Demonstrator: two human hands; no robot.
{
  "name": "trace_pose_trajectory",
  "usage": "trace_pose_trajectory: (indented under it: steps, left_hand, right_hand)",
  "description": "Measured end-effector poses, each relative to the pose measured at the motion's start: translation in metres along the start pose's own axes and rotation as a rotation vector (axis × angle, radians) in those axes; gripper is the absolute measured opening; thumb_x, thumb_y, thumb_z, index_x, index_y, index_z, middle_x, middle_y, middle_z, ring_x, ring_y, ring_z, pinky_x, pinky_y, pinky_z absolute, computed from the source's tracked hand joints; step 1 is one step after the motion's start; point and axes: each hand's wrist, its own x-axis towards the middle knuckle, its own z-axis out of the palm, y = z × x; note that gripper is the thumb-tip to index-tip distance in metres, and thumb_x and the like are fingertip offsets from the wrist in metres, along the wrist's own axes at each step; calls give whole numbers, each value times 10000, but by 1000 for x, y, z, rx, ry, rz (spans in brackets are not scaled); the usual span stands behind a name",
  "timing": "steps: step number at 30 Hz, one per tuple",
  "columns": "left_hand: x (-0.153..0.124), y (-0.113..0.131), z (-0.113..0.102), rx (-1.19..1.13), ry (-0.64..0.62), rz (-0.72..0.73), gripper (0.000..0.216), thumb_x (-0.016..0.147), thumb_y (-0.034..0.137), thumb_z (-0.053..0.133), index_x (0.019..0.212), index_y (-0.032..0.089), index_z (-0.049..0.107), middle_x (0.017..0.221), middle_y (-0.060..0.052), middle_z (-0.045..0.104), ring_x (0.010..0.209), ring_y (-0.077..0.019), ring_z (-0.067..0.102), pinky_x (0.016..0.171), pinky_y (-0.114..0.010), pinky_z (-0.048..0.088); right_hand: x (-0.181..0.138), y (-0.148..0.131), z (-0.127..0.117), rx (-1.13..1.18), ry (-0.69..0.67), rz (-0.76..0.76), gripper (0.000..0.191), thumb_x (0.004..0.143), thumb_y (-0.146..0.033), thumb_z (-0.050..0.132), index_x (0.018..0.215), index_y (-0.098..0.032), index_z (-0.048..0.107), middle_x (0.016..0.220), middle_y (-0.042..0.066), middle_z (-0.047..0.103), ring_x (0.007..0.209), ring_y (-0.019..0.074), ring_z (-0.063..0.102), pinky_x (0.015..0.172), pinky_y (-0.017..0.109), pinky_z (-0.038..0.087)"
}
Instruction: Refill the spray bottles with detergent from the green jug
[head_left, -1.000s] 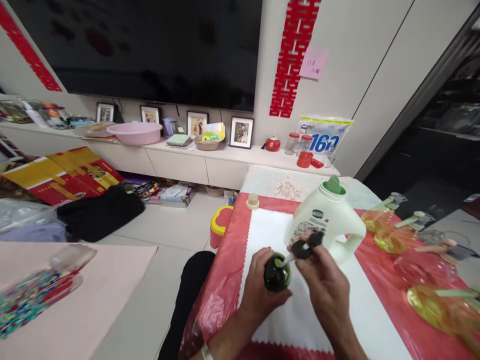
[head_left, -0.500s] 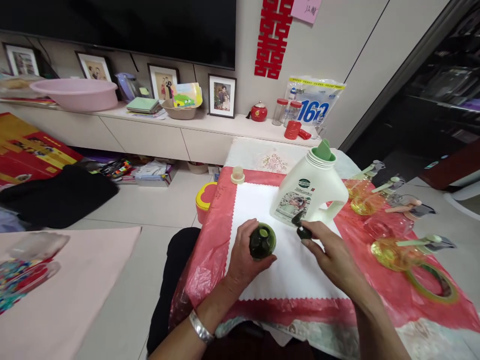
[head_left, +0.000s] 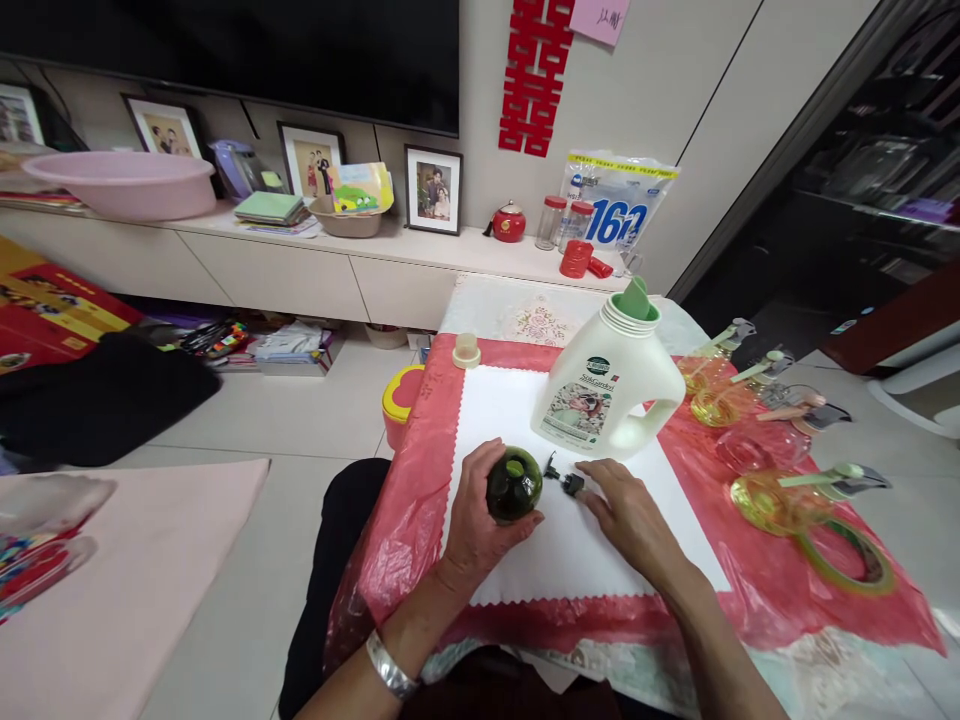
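My left hand [head_left: 480,520] is wrapped round a dark green glass bottle [head_left: 514,486], whose open mouth faces up toward me. A small black pump head [head_left: 572,484] lies on the white scalloped sheet [head_left: 517,570], just right of the bottle. My right hand [head_left: 630,515] is beside it, thumb and fingers apart round its near end; whether a fingertip still touches it is hard to see. Behind both hands stands a large pale green detergent jug [head_left: 600,385] with a green spout [head_left: 634,298] in its uncapped neck.
A pale cap [head_left: 466,350] sits at the sheet's far left corner. On the red plastic cover [head_left: 780,580], several clear pump bottles [head_left: 769,500] and a tape roll [head_left: 847,555] lie at the right. Behind is a low cabinet [head_left: 285,265] holding frames, jars and a pink basin [head_left: 127,190].
My right hand has lowered the black pump head onto the sheet, moving left, and its fingers have spread. The bottle stays in my left hand. The whole view has shifted slightly.
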Motion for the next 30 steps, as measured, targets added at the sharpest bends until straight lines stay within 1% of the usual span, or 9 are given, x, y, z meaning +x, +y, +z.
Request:
trace_pose_trajectory:
  steps: [1,4,6,8,10,13,20,26,30]
  left_hand:
    - [0,0,0,1,9,-5,763,837,617,710,1424,225,421,1371,-163,545,1304,-337,568,1063,-538,508]
    - [-1,0,-1,11,36,-4,766,830,584,732,1432,229,418,1369,-161,548,1301,-342,568,1059,-544,510]
    - [-2,0,-1,26,44,3,761,839,570,728,1439,228,409,1369,-162,548,1300,-338,569,1061,-542,509]
    - [-2,-1,0,40,35,4,762,840,565,727,1443,228,405,1370,-162,548,1301,-339,569,1064,-546,506]
    - [-1,-1,0,48,25,0,772,832,569,733,1443,228,407,1369,-162,551,1298,-343,571,1067,-552,502]
    - [-1,-2,2,49,21,7,775,836,594,717,1441,222,407,1366,-165,551,1298,-344,570,1069,-552,499]
    - [0,-4,5,29,29,12,771,837,588,714,1437,214,409,1368,-169,544,1297,-345,561,1073,-555,490]
    - [2,-5,5,18,-6,-1,808,785,551,776,1428,224,412,1366,-162,542,1293,-354,564,1070,-564,492]
    - [3,-4,5,2,-4,8,822,766,518,798,1430,224,415,1368,-161,548,1285,-358,569,1070,-572,489]
  right_hand:
    - [0,4,-7,34,61,23,293,941,-360,532,1120,-191,691,1096,74,661,1014,206,625,885,331,493]
    - [2,21,-30,113,295,147,430,916,-573,546,932,-165,681,958,77,676,823,186,638,776,316,513]
    - [7,34,-42,158,467,246,495,860,-627,593,953,-147,674,950,95,677,796,194,638,752,327,518]
    - [14,45,-49,220,582,310,581,805,-631,641,1088,-125,667,1033,120,676,879,217,657,802,350,536]
    - [24,54,-50,302,595,325,666,754,-611,675,1207,-124,651,1138,128,663,991,233,659,882,370,545]
    - [40,63,-47,406,540,342,681,679,-560,717,1210,-136,664,1163,115,664,1026,241,655,927,384,537]
    - [70,77,-34,554,431,420,555,532,-491,779,937,-118,701,913,80,690,768,183,619,687,272,488]
    - [88,70,-19,707,550,425,506,505,-524,738,789,-118,637,811,68,658,694,154,570,634,260,477]
    - [88,51,-27,732,634,420,477,501,-475,748,804,-129,621,746,37,619,635,124,526,589,237,448]
